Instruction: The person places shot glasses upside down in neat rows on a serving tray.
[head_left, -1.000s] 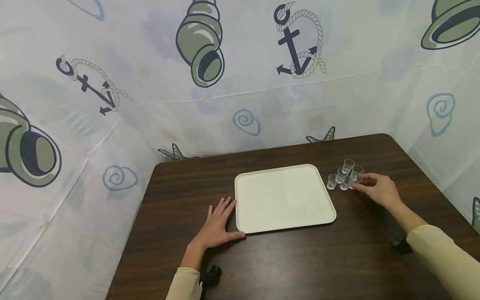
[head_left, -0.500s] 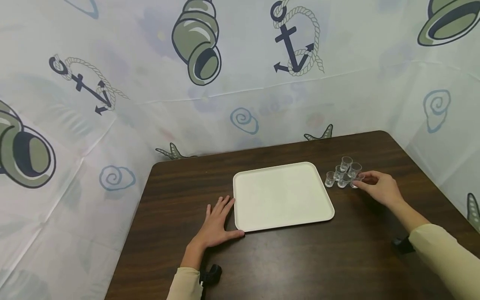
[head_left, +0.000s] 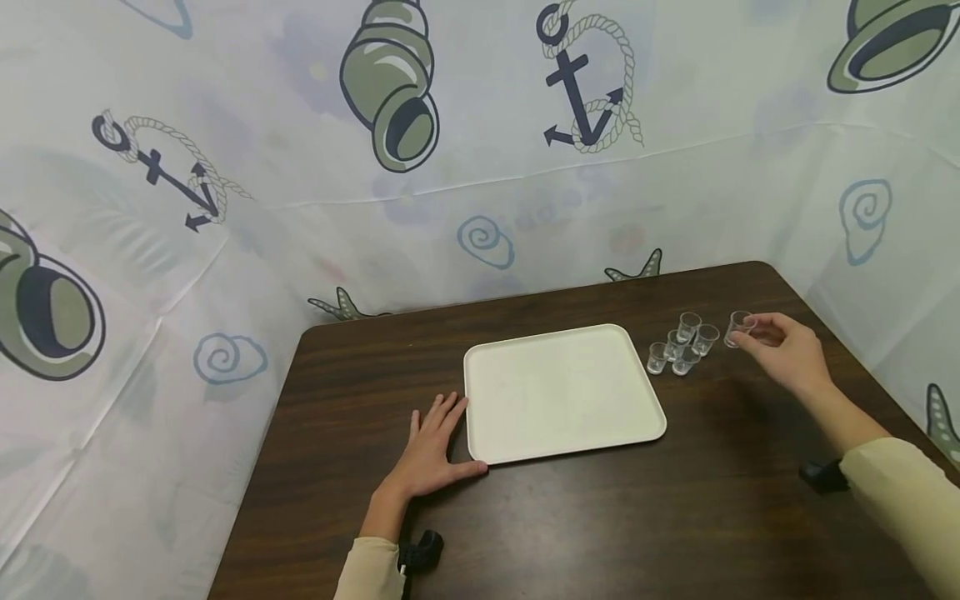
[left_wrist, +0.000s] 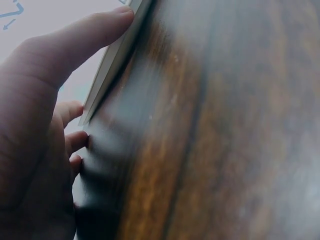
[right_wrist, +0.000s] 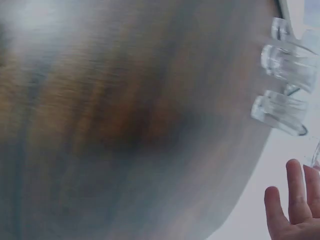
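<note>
My right hand (head_left: 793, 357) pinches a small clear shot glass (head_left: 737, 327) between thumb and fingers, toward the table's right side. Whether its base touches the table I cannot tell. Left of it several similar shot glasses (head_left: 686, 357) stand close together beside the tray; some of these glasses (right_wrist: 280, 111) also show in the right wrist view. A cream rectangular tray (head_left: 562, 396) lies flat in the middle, bare on top. At its near left corner rests my left hand (head_left: 429, 454), fingers spread and straight, thumb on the near rim.
The dark wood-grain table (head_left: 585, 525) has rounded far corners. Behind it and along both sides hangs a white cloth (head_left: 300, 167) printed with shells and anchors. Black wrist devices (head_left: 423, 550) sit at both sleeves.
My right hand has taken one shot glass out of the cluster and moved it back and to the right. The left hand and tray stay in place; the head view shifts slightly.
</note>
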